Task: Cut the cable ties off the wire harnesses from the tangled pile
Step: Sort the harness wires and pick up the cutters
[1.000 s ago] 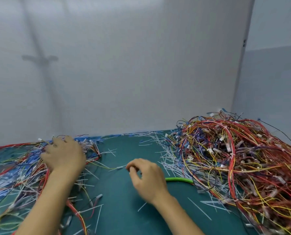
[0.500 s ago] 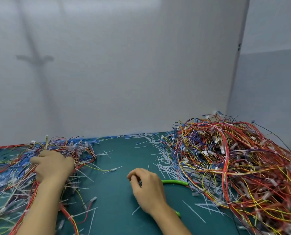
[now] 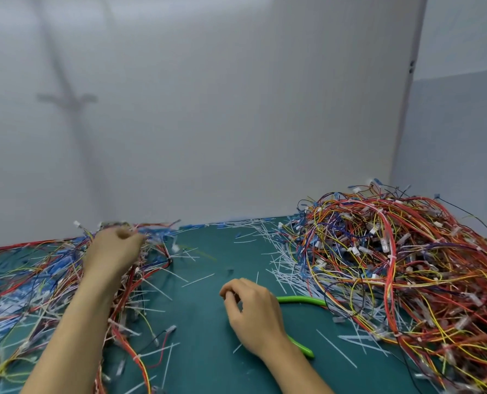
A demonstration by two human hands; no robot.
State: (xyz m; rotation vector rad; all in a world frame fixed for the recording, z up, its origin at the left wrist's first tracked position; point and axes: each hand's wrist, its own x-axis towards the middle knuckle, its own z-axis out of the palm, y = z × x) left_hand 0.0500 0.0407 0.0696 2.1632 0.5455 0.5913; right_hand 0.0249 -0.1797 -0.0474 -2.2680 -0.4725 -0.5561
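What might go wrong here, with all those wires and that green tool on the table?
The right hand curls over the green-handled cutters, hiding the blades; a snip could nick a finger or a wire rather than a tie.
The tangled pile is densely knotted; pulling one harness may drag others off the mat.
Cut ties litter the mat and mix into the left pile where the left hand rests, so uncut ones may be missed.

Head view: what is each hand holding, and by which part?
Right hand grips the cutters by their green handles, the blades hidden under it. Left hand is curled into the left wire pile; blur hides whether it grips any.
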